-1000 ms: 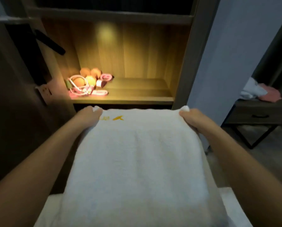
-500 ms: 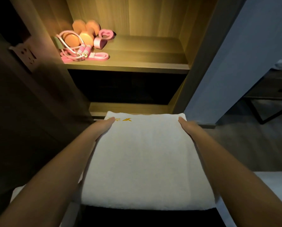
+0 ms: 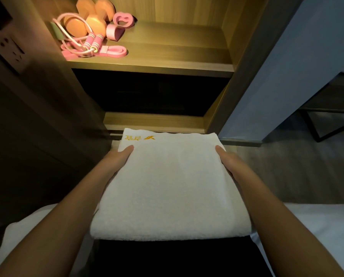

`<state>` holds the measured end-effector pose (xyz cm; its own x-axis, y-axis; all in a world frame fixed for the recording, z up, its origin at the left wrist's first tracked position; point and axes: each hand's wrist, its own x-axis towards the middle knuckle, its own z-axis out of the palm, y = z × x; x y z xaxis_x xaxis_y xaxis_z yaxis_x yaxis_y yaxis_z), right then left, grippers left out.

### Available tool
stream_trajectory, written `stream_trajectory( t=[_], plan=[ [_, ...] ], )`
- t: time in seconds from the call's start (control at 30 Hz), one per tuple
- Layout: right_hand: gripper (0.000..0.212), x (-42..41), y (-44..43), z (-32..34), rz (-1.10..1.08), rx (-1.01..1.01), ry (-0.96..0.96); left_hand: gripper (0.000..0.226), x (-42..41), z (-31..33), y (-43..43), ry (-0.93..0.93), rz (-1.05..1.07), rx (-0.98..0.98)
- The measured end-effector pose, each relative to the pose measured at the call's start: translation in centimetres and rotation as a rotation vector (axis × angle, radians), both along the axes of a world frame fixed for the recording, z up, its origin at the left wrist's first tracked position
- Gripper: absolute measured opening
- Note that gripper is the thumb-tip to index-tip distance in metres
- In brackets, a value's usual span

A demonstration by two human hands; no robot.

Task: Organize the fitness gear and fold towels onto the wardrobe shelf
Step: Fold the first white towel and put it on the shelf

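- The folded white terry-cloth towel (image 3: pixel 167 186), with yellow embroidery at its far left corner, is held flat between both hands in front of the wardrobe, lower than the lit wooden wardrobe shelf (image 3: pixel 153 66). Its far edge is near the front lip of the lower wooden ledge (image 3: pixel 155 120).
- The left hand (image 3: pixel 117 162) grips the left edge with the thumb lying on top. The fingers go under the cloth and cannot be seen.
- The right hand (image 3: pixel 231 164) mirrors it on the right edge, thumb on top and fingers hidden beneath.
- The towel looks thick, soft and fairly light. It has no stiffness of its own, so it probably sags or unfolds if held by one corner.
- Terry pile is not slippery, so a moderate squeeze should be enough, and nothing here is fragile.
- The best hold is likely the present one: both side edges, with fingers spread underneath to carry the layers together.
- The orange dumbbells (image 3: pixel 75 27), the pink skipping rope with striped handles (image 3: pixel 96 42) and the flat pink resistance band (image 3: pixel 115 51) sit at the shelf's left end. The wood to their right looks the natural landing place.
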<state>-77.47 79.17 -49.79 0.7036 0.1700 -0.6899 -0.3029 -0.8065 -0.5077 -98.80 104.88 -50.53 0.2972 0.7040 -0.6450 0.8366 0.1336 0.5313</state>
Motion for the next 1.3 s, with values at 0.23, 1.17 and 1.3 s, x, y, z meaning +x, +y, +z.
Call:
stream_trajectory(
  t=[0.23,1.17,1.3],
  plan=[
    [0.054,0.3,-0.6,0.3,-0.117,0.097,-0.132,0.055,0.2,1.0,0.0,-0.099,-0.018,0.144],
    [0.063,-3.5,-5.1,3.6,0.091,0.095,-0.124,0.048,-6.6,3.3,-2.8,-0.131,-0.153,0.06],
    [0.071,-4.5,-6.3,3.7,0.11,0.012,0.065,0.049,-7.4,3.4,-3.6,-0.111,-0.127,-0.046]
  ],
)
